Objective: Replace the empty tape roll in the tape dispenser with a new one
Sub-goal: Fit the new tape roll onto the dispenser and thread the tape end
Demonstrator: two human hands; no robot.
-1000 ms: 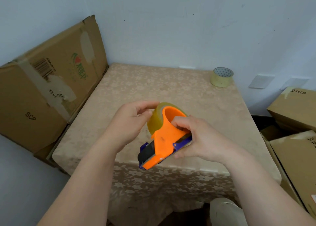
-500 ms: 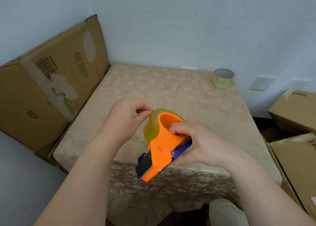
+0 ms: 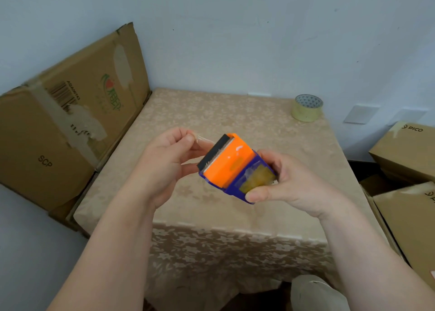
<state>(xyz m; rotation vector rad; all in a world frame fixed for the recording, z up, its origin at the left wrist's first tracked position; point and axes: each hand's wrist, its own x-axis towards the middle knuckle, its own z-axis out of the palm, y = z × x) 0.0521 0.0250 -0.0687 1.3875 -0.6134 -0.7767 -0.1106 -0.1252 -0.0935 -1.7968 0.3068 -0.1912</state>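
Observation:
An orange and blue tape dispenser point(image 3: 229, 163) is held in the air over the table, its black cutter edge turned up and to the left. My right hand point(image 3: 288, 184) grips its blue back end, where a yellowish tape roll point(image 3: 257, 177) shows through. My left hand point(image 3: 166, 162) pinches the clear free end of the tape point(image 3: 202, 141) between thumb and forefinger, just left of the cutter. A second tape roll point(image 3: 307, 108) with a patterned core stands at the table's far right corner.
The table point(image 3: 211, 112) has a beige flowered cloth. A large flattened cardboard box point(image 3: 70, 112) leans against the wall on the left. More cardboard boxes point(image 3: 409, 150) are stacked on the right, beside the table edge.
The dispenser has been turned over so its cutter end faces up and away. My left hand has drawn the tape's free end out past the cutter.

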